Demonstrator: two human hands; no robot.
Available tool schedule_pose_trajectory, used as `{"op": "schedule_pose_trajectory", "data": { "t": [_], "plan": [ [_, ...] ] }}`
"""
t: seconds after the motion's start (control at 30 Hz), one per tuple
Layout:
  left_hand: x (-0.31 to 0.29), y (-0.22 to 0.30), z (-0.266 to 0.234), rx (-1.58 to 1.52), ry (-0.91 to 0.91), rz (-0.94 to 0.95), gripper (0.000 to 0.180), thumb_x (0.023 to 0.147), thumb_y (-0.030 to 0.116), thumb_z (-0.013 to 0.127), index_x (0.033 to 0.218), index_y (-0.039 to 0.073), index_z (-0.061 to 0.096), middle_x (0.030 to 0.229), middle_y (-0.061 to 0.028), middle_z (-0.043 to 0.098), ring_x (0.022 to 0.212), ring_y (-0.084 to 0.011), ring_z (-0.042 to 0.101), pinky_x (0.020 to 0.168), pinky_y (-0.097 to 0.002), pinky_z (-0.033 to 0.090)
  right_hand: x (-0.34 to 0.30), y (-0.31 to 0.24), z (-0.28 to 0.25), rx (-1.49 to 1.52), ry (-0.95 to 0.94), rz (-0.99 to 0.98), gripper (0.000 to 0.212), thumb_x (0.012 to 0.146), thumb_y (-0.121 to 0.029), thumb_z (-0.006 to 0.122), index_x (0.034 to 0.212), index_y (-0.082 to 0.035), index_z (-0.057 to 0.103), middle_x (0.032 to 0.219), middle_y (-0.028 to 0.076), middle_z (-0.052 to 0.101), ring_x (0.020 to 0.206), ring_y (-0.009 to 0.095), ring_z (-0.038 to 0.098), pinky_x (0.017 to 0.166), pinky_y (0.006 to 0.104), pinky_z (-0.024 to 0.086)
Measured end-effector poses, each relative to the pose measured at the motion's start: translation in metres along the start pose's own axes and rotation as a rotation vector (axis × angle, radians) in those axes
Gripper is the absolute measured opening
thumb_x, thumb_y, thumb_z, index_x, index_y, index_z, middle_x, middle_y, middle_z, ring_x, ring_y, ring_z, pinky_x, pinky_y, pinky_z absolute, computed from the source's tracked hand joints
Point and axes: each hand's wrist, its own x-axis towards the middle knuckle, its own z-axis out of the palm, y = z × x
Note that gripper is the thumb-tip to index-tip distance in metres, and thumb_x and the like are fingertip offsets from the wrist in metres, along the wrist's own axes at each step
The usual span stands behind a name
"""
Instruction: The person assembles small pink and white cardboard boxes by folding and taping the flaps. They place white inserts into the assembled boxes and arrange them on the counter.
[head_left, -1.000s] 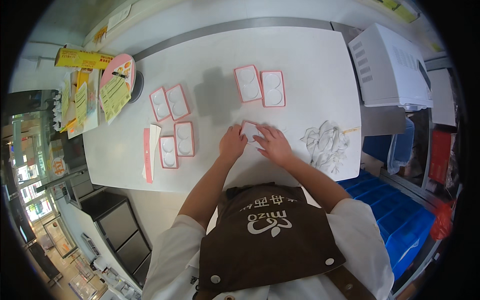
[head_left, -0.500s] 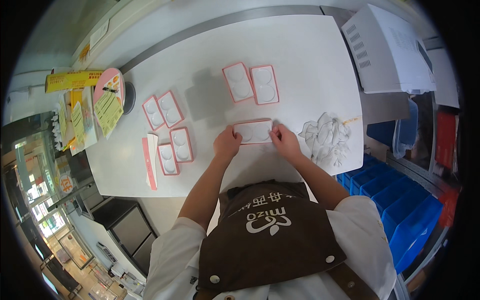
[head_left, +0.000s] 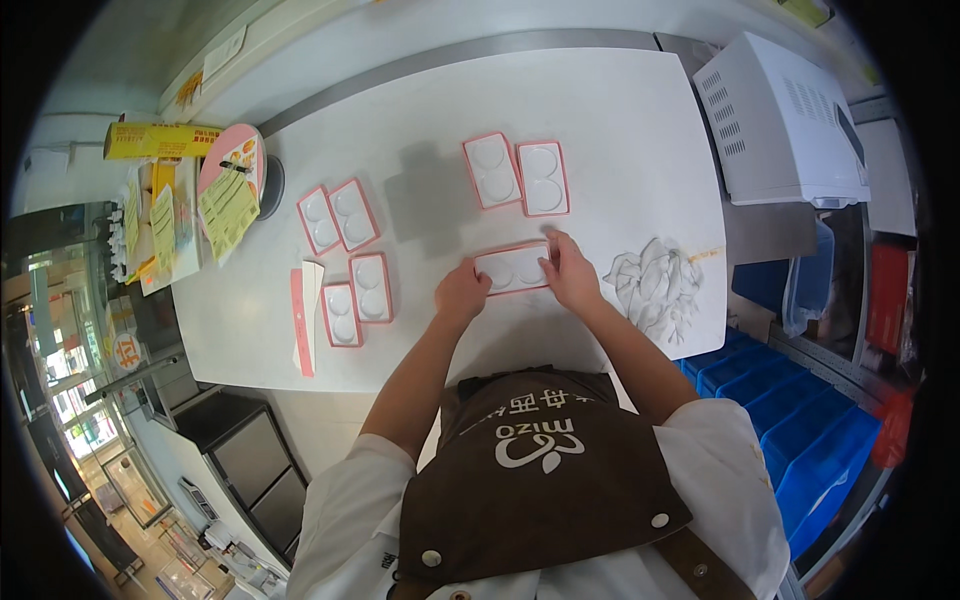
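A shallow box (head_left: 513, 268) with a pink rim and a white insert of two round wells lies crosswise in front of me. My left hand (head_left: 463, 291) pinches its left end. At the right end my right hand (head_left: 572, 272) grips the corner, thumb at the edge of the insert. Beyond it lie two like boxes, one tilted (head_left: 491, 171) and one straighter (head_left: 543, 179), side by side. To the left are more of the same: a far pair (head_left: 352, 214) and a nearer pair (head_left: 370, 288). All their wells look bare.
Flat pink and white strips (head_left: 305, 320) lie left of the boxes. A crumpled white cloth (head_left: 655, 290) rests on the right of the white table (head_left: 420, 90). A white appliance (head_left: 775, 120) stands far right, blue bins (head_left: 790, 420) below. Papers lean on a pink disc (head_left: 212, 165) at left.
The view has shifted slightly, so the table's things sit a little lower and further right. My right fingers have spread up along the box's far edge; both hands stay on it.
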Motion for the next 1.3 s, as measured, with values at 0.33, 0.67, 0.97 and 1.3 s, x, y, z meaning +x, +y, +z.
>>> {"op": "schedule_pose_trajectory", "data": {
  "t": [0.33,0.67,0.97,1.3],
  "plan": [
    [0.001,-0.008,0.009,-0.030,0.040,0.081,0.026,0.101,0.028,0.056,0.116,0.008,0.058,0.101,-0.0201,0.073,0.097,-0.0421,0.070,0.084,-0.0551,0.054,0.011,0.025,0.010,0.145,0.044,-0.046,0.009,0.095,-0.009,0.067,0.097,-0.006,0.058,0.099,0.014,0.063,0.089,0.037,0.066,0.074,0.0461,0.052],
    [-0.002,-0.005,0.010,0.014,0.062,0.090,0.026,0.101,0.029,0.055,0.114,0.007,0.060,0.098,-0.0188,0.074,0.095,-0.0404,0.071,0.083,-0.0536,0.055,0.011,0.019,0.011,-0.220,0.013,-0.126,0.032,0.091,-0.011,0.068,0.121,-0.011,0.058,0.116,0.015,0.061,0.100,0.037,0.063,0.085,0.0473,0.055],
    [-0.018,-0.008,0.020,-0.108,0.036,0.224,0.024,0.100,0.034,0.060,0.111,0.013,0.066,0.099,-0.0118,0.074,0.092,-0.0324,0.072,0.081,-0.0470,0.056,-0.035,0.004,0.004,-0.528,-0.219,-0.506,0.069,0.080,-0.027,0.082,0.143,-0.013,0.058,0.151,0.015,0.050,0.134,0.041,0.050,0.113,0.0543,0.040],
    [-0.044,-0.179,-0.034,-0.209,0.800,-0.206,0.056,0.092,0.028,0.074,0.138,0.001,0.057,0.151,-0.0235,0.050,0.141,-0.0416,0.045,0.117,-0.0504,0.037,0.071,0.059,-0.071,-0.453,0.441,0.059,0.073,0.089,-0.047,0.075,0.146,-0.006,0.056,0.156,0.031,0.042,0.136,0.050,0.048,0.113,0.0543,0.041]
  ]
}}
